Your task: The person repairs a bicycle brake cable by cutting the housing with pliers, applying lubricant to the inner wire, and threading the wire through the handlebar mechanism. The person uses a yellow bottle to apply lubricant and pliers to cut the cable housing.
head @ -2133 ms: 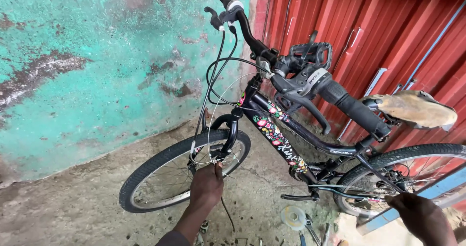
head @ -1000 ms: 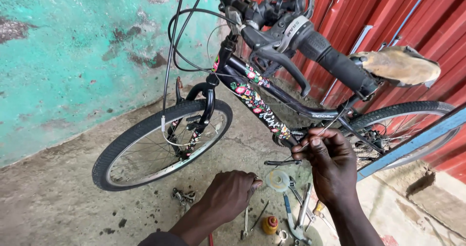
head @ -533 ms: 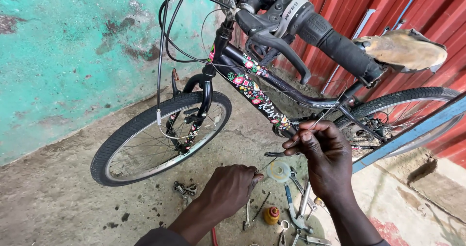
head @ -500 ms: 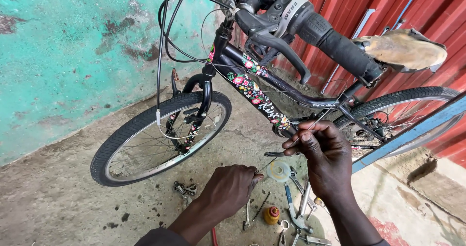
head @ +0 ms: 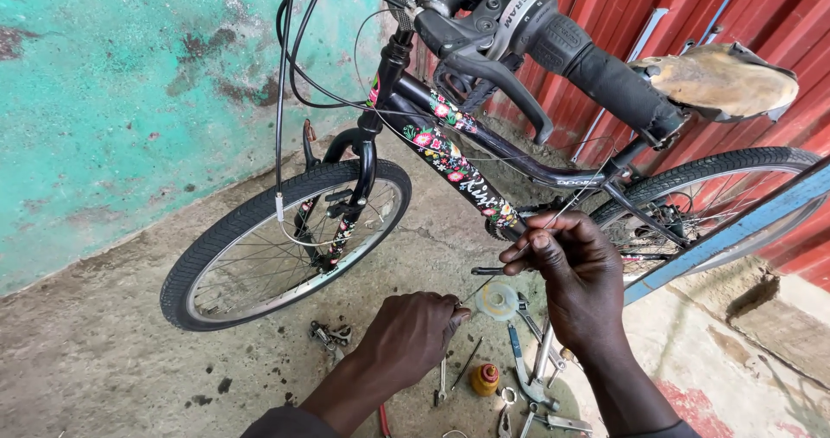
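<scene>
A black bicycle (head: pixel 484 157) with a flowered frame stands in front of me, front wheel (head: pixel 285 248) to the left. A thin steel cable (head: pixel 519 252) runs slantwise below the frame. My right hand (head: pixel 575 274) pinches the cable's upper part between thumb and fingertips, just under the down tube. My left hand (head: pixel 411 334) is closed on the cable's lower end, close to the ground. The torn brown saddle (head: pixel 722 79) sits at the upper right.
Tools lie on the concrete between my hands: pliers and spanners (head: pixel 532 373), a small orange bottle (head: pixel 486 377), a clear round lid (head: pixel 499 300), and a metal brake part (head: pixel 328 334). A turquoise wall (head: pixel 130 101) is on the left, red corrugated sheeting (head: pixel 778 14) behind, a blue bar (head: pixel 735 230) on the right.
Both hands came off the wheel and frame and down to the cable. Within the last half second they have barely moved, and my view has shifted slightly closer.
</scene>
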